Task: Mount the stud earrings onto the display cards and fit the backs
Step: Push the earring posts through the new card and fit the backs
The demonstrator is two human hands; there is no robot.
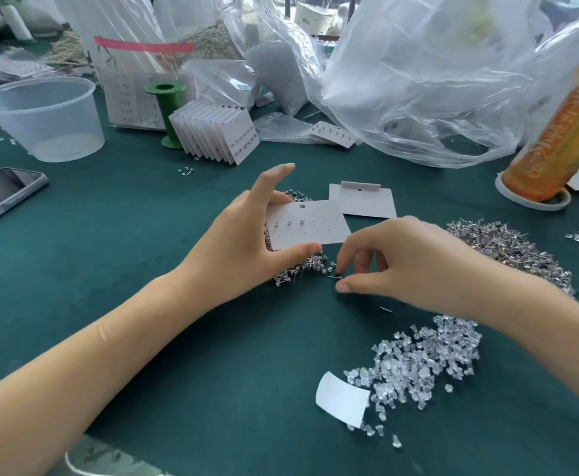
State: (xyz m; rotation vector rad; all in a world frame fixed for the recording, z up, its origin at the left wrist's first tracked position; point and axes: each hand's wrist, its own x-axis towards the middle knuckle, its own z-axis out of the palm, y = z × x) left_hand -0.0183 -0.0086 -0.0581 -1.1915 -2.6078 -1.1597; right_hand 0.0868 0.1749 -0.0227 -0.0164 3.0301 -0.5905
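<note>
Three studs sit in the top row of the display card [307, 225], which the left hand [247, 235] pinches by its edges, thumb near and fingers far, above a heap of stud earrings [302, 266]. The card looks thin and bendy, so edge support suits it. Right hand [394, 259] pinches one tiny stud [334, 277] off the green desk [144, 235]; light, slippery, best taken by the head. Clear backs [418, 365] lie near right.
</note>
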